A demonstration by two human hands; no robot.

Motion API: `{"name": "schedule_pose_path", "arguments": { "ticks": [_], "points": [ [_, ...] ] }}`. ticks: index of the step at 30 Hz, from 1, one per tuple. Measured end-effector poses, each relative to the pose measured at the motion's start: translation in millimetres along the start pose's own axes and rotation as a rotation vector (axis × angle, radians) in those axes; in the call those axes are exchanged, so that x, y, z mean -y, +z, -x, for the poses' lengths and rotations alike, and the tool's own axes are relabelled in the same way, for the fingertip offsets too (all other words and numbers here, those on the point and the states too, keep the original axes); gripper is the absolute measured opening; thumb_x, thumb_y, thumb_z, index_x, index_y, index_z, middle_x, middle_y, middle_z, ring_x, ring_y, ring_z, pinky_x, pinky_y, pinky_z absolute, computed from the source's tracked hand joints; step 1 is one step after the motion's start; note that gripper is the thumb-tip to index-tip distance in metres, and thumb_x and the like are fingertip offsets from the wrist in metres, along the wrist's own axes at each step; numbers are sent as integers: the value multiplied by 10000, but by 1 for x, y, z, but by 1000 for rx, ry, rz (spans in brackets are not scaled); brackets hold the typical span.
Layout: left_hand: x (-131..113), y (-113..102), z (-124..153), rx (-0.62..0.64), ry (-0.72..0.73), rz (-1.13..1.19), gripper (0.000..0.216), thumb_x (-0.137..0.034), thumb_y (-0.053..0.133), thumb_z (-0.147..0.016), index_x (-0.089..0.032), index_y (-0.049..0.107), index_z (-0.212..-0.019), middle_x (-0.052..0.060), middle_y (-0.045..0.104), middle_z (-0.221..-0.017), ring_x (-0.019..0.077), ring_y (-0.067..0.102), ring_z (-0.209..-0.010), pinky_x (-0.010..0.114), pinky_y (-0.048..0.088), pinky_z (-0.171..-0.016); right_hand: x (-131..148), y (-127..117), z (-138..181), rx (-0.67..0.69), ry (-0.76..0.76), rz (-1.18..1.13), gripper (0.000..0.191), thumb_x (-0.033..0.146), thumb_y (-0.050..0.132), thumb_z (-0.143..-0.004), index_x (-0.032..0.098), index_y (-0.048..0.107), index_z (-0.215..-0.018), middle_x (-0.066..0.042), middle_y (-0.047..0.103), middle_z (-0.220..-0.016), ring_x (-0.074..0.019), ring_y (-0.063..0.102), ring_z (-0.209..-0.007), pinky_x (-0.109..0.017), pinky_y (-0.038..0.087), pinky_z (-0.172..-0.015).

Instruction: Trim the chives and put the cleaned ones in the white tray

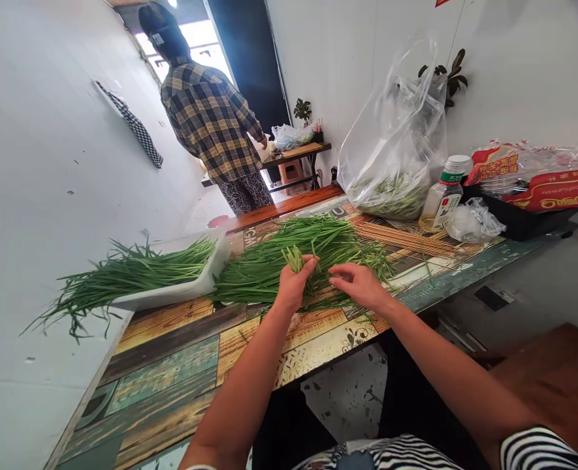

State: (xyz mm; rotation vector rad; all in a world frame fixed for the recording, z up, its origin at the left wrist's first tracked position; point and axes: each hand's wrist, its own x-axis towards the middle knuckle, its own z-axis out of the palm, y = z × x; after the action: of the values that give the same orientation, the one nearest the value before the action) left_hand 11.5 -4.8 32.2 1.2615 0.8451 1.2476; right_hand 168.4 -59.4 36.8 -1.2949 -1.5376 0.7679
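A loose pile of long green chives (313, 251) lies across the patterned table (171, 365). My left hand (294, 284) is closed around a small bunch of chives, cut ends sticking up above the fingers. My right hand (360, 285) hovers just right of it over the pile, fingers curled and pinching at a few stalks. A white tray (198, 284) at the left holds a bundle of sorted chives (122, 277) whose tips hang over the table edge.
A clear plastic bag (396, 156) with more greens stands at the back right, beside a small bottle (445, 192), a crumpled bag (472, 222) and a black tray (524, 222) of red packets. A person in a plaid shirt (210, 121) stands by a far table.
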Motion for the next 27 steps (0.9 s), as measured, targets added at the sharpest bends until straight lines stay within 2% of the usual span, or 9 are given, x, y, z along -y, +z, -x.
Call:
{"name": "schedule_pose_path", "arguments": {
  "ticks": [2,5,9,11,13,15,20,24,27],
  "points": [
    [0,-1,0,-5,-5,25,390,-458,775,-610,-141,685,-818,-43,546,-606,68,428,-565,205,337,-568,-4,12,-5,-3,-52,7,245,326,598,-731,171,706,-886,-40,672,-808,-126,547,-632,-248,427,-606],
    [-1,-1,-1,-22,-20,35,395,-454,773,-608,-139,675,-825,-40,543,-617,71,426,-567,206,336,-559,-21,18,-11,-38,-88,127,247,362,548,-806,177,700,-747,-22,661,-711,-127,544,-633,-238,399,-597],
    [1,-2,-3,-79,-6,11,383,-459,745,-634,-146,649,-833,-22,581,-684,85,463,-604,212,370,-590,-54,-11,-13,-175,-4,511,424,464,494,-855,180,644,-578,-19,581,-579,-129,474,-559,-250,325,-532],
    [3,-1,-3,-62,34,-56,353,-460,710,-681,-148,644,-831,0,614,-744,102,510,-664,223,405,-651,-64,-35,-12,-226,-33,624,340,415,499,-868,184,688,-706,-35,616,-691,-145,501,-626,-260,348,-574],
    [4,0,-2,7,82,-134,332,-465,654,-748,-146,648,-840,31,644,-810,130,556,-749,244,430,-733,-64,-54,-11,-186,-110,725,220,313,522,-862,194,707,-850,-53,631,-815,-172,521,-730,-272,374,-633],
    [4,3,0,75,131,-176,327,-466,597,-808,-145,641,-853,52,660,-842,146,580,-799,262,438,-789,-57,-62,-11,-98,-175,858,176,227,543,-839,198,710,-889,-75,621,-889,-205,511,-825,-289,383,-676],
    [4,7,5,95,205,-194,303,-452,565,-847,-162,575,-934,-4,603,-682,108,531,-609,236,438,-631,-43,-57,-17,-5,-195,1147,117,183,600,-796,192,707,-842,-110,592,-950,-259,460,-929,-324,386,-724],
    [7,6,8,77,261,-379,251,-383,583,-846,-164,616,-963,-12,587,-686,105,519,-623,222,418,-631,-42,-64,-25,18,-300,1152,108,188,584,-816,179,686,-781,-105,610,-921,-251,484,-933,-336,384,-769],
    [12,8,11,118,330,-484,189,-320,571,-854,-168,651,-934,20,639,-797,135,571,-733,245,440,-706,-35,-77,-21,82,-390,918,157,219,530,-865,182,682,-863,-80,645,-882,-208,545,-876,-314,402,-765]
  ]
}}
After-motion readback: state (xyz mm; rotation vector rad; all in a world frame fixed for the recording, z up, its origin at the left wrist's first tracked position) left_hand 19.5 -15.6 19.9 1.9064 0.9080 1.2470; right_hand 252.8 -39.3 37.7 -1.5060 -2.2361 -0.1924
